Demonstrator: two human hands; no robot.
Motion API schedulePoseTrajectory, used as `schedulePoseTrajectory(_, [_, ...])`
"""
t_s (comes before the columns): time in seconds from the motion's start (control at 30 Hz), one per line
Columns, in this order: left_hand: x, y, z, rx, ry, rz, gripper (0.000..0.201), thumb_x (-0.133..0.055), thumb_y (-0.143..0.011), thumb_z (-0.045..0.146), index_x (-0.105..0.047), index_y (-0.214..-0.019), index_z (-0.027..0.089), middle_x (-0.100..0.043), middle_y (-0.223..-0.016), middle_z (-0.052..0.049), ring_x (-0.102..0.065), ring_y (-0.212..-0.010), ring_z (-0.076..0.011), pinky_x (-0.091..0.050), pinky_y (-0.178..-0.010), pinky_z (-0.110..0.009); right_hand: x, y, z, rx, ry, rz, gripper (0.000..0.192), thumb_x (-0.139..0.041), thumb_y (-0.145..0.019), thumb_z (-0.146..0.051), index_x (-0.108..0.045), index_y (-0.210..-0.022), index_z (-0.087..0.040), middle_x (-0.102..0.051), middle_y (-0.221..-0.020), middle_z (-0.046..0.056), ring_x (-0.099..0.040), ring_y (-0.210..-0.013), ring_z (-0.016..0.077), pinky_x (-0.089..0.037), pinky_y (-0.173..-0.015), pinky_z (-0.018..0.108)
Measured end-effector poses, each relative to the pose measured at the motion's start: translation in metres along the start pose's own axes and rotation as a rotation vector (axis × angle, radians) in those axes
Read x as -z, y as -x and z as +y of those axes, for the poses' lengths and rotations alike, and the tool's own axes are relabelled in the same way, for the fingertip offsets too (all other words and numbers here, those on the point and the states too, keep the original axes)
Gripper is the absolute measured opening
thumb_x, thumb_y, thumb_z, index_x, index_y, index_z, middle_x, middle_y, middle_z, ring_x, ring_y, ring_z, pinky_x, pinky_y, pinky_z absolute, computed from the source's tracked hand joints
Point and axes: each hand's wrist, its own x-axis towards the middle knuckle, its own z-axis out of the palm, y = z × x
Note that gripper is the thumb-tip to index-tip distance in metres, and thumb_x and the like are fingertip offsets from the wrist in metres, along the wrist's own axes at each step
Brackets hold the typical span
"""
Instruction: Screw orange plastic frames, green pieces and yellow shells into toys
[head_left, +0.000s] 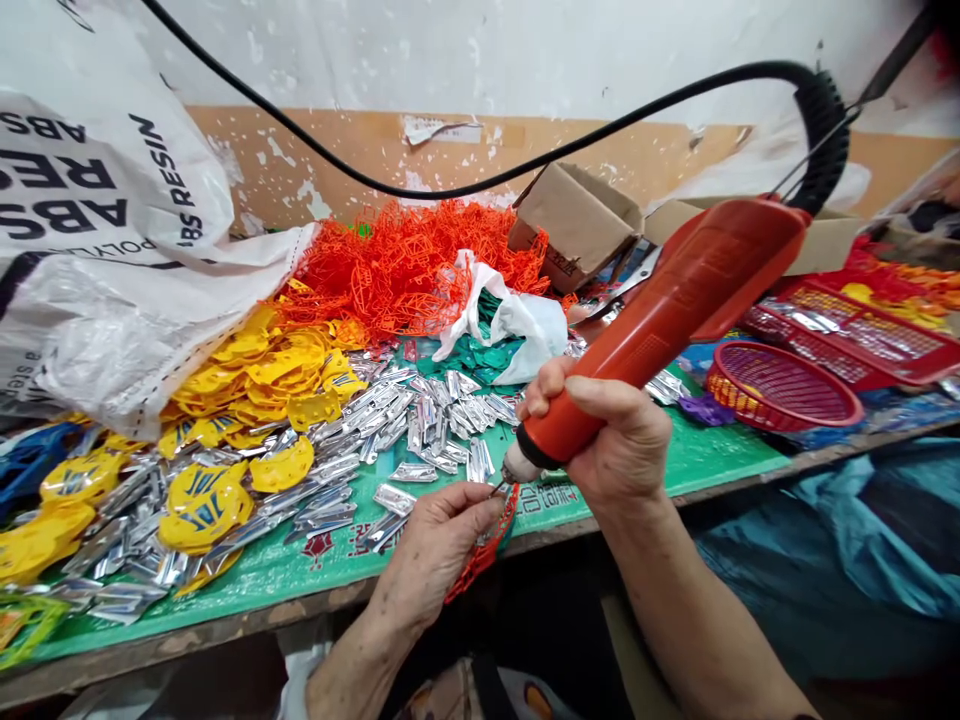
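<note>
My right hand (pixel 615 440) is wrapped round a red electric screwdriver (pixel 660 320), tilted with its tip down to the left. The tip meets the fingers of my left hand (pixel 450 530) over the table's front edge. Thumb and forefinger of that left hand pinch an orange-red plastic lattice piece (pixel 480 565), partly hidden behind the fingers, with a bit of green beside it. Shiny silver metal pieces (pixel 450 420) lie in a heap just beyond both hands.
Yellow plastic parts (pixel 262 370) are piled at left by a white resin sack (pixel 97 210). Orange-red lattice pieces (pixel 397 265) heap up behind, near a cardboard box (pixel 574 220). A red basket (pixel 784 385) stands right. A black cable (pixel 450 190) hangs across the back.
</note>
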Motion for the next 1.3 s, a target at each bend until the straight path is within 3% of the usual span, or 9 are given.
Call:
schedulePoseTrajectory(0.33, [0.002, -0.002, 0.001, -0.016, -0.148, -0.013, 0.023, -0.073, -0.073, 0.036, -0.069, -0.073, 0.013, -0.052, -0.061, 0.002, -0.038, -0.057, -0.0089, -0.026, -0.055, -0.024, 0.004, 0.003, 0.005, 0.068, 0.032, -0.067, 0.008, -0.067, -0.062, -0.022, -0.064, -0.062, -0.015, -0.054, -0.061, 0.0, -0.053, -0.056, 0.0141, -0.045, -0.059, 0.032])
schedulePoseTrajectory(0.53, [0.0, -0.003, 0.001, 0.013, -0.192, -0.012, 0.028, -0.073, -0.071, 0.041, -0.07, -0.077, 0.013, -0.051, -0.061, 0.002, -0.037, -0.057, -0.0096, -0.025, -0.055, -0.025, 0.007, 0.006, 0.006, 0.077, -0.013, -0.083, 0.008, -0.069, -0.061, -0.017, -0.066, -0.069, -0.017, -0.058, -0.063, -0.001, -0.053, -0.055, 0.0144, -0.045, -0.059, 0.034])
schedulePoseTrajectory(0.73, [-0.001, -0.003, 0.001, 0.011, -0.233, -0.018, 0.028, -0.072, -0.072, 0.041, -0.07, -0.076, 0.014, -0.051, -0.063, 0.002, -0.037, -0.057, -0.0098, -0.025, -0.055, -0.026, 0.01, 0.007, 0.005, 0.082, 0.017, -0.127, 0.007, -0.071, -0.06, -0.017, -0.065, -0.063, -0.016, -0.057, -0.062, -0.001, -0.052, -0.055, 0.0144, -0.045, -0.06, 0.034])
schedulePoseTrajectory(0.97, [-0.004, -0.001, 0.003, 0.002, -0.318, -0.041, 0.028, -0.07, -0.074, 0.041, -0.067, -0.068, 0.014, -0.046, -0.059, 0.003, -0.034, -0.056, -0.0099, -0.024, -0.054, -0.026, 0.013, 0.009, 0.003, 0.041, 0.019, -0.19, 0.013, -0.074, -0.058, -0.019, -0.064, -0.067, -0.018, -0.058, -0.063, -0.002, -0.052, -0.054, 0.0133, -0.045, -0.059, 0.033])
schedulePoseTrajectory(1.2, [-0.004, 0.0, 0.006, -0.026, -0.357, -0.078, 0.029, -0.067, -0.075, 0.041, -0.069, -0.074, 0.012, -0.05, -0.063, 0.001, -0.038, -0.061, -0.0123, -0.028, -0.058, -0.027, 0.017, 0.008, 0.002, -0.024, -0.044, -0.373, 0.027, -0.078, -0.057, -0.018, -0.065, -0.081, -0.02, -0.059, -0.065, -0.003, -0.053, -0.053, 0.0138, -0.045, -0.056, 0.032])
schedulePoseTrajectory(1.3, [-0.005, 0.0, 0.008, -0.045, -0.412, -0.06, 0.028, -0.066, -0.075, 0.04, -0.068, -0.072, 0.013, -0.05, -0.063, 0.001, -0.04, -0.063, -0.0134, -0.03, -0.059, -0.027, 0.018, 0.007, 0.001, -0.026, -0.052, -0.366, 0.027, -0.08, -0.057, -0.02, -0.066, -0.08, -0.021, -0.059, -0.064, -0.003, -0.052, -0.052, 0.0139, -0.044, -0.055, 0.032])
